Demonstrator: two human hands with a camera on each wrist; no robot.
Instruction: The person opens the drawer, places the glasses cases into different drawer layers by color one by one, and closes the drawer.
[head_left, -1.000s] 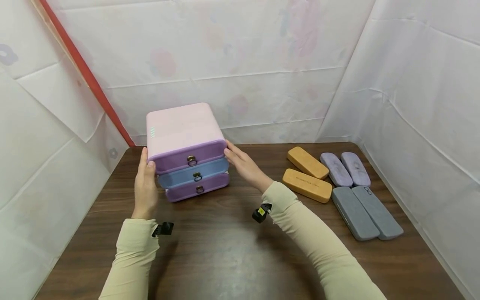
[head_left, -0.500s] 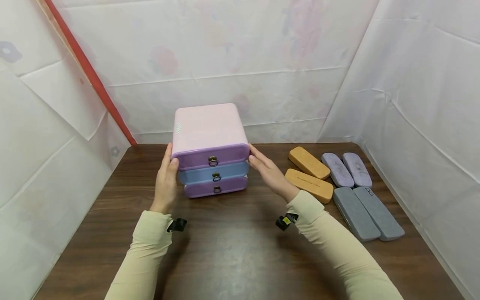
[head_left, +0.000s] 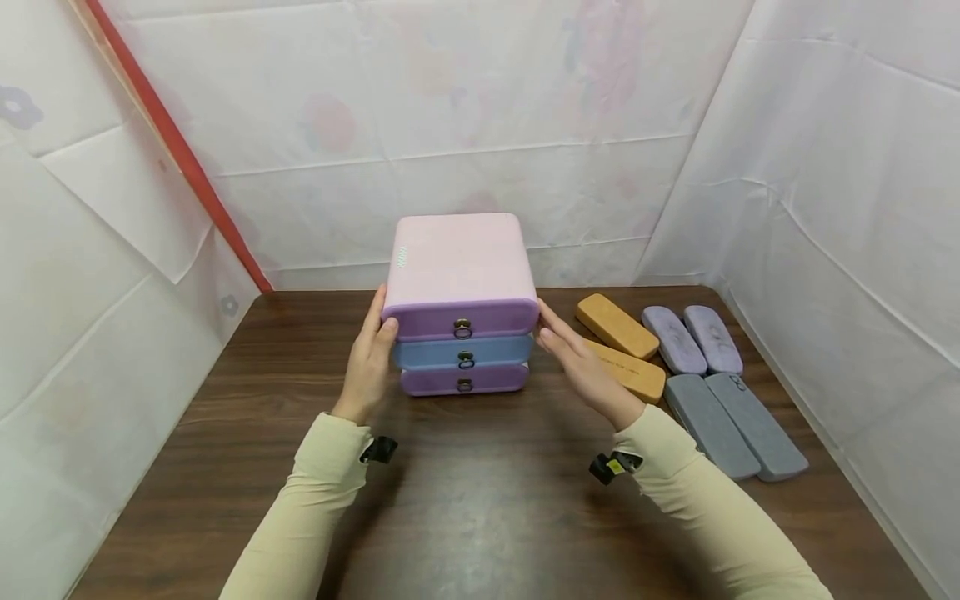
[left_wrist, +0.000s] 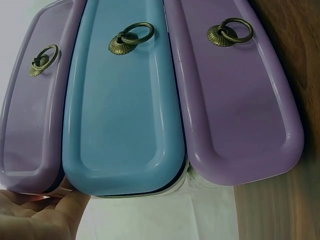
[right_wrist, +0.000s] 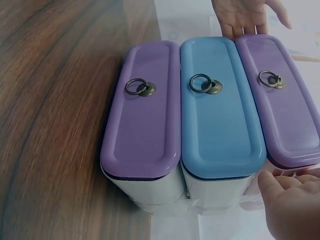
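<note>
Pink drawer box (head_left: pixel 461 260) between left hand (head_left: pixel 366 365) and right hand (head_left: pixel 585 372), hands well apart, straight fingers against its sides

The head view looks forward and down from above, far enough back to hold the whole drawer unit (head_left: pixel 461 292) at mid-frame and much of the table (head_left: pixel 480 525). Both wrist views lie sideways, facing the drawer fronts (left_wrist: pixel 122 100); the left, nearest, crops them at its upper edge. All three views share those fronts.

White sheeting (head_left: pixel 480 100) on three sides of a wood-grain table (head_left: pixel 480 508) makes a booth.
</note>
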